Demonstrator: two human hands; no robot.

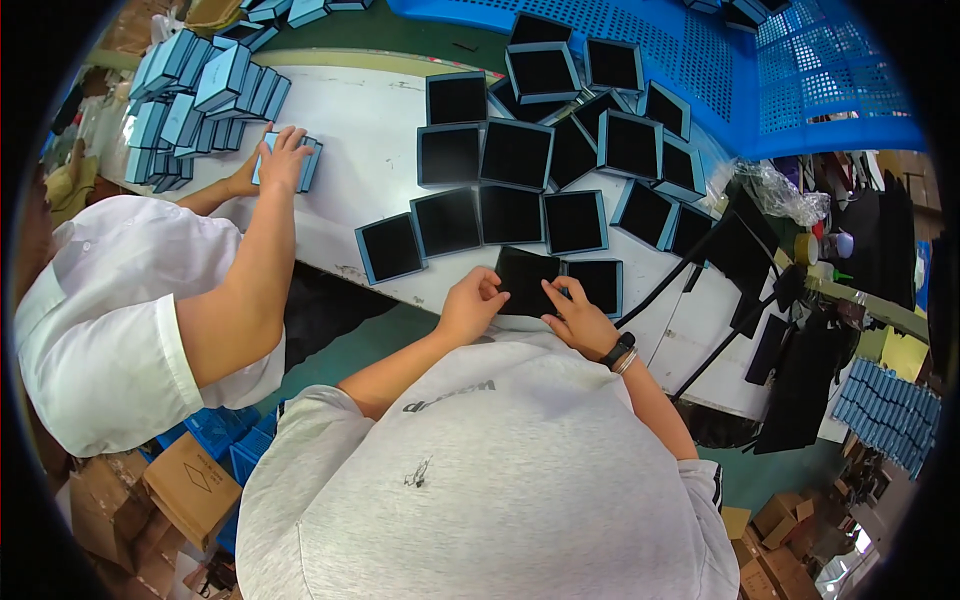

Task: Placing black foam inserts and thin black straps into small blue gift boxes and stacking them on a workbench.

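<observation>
A thin black square pad [527, 280] is held up close to my body at the table's near edge. My left hand [475, 308] pinches its left side between thumb and fingers. On the opposite side, my right hand [582, 318] grips the pad's right edge with bent fingers. Just beyond my right hand lies an open light-blue box [604, 284] with a black inside. More such boxes stand in uneven rows ahead, among them one box [575, 222] right behind the pad. The pad's lower edge is partly hidden by my shirt.
To the left, a co-worker's hands [284, 160] rest on blue boxes beside a stack of closed boxes [205, 95]. A blue perforated crate [800, 135] borders the far right. Black sheets [800, 370] and a dark bent arm [665, 290] stand at the right edge.
</observation>
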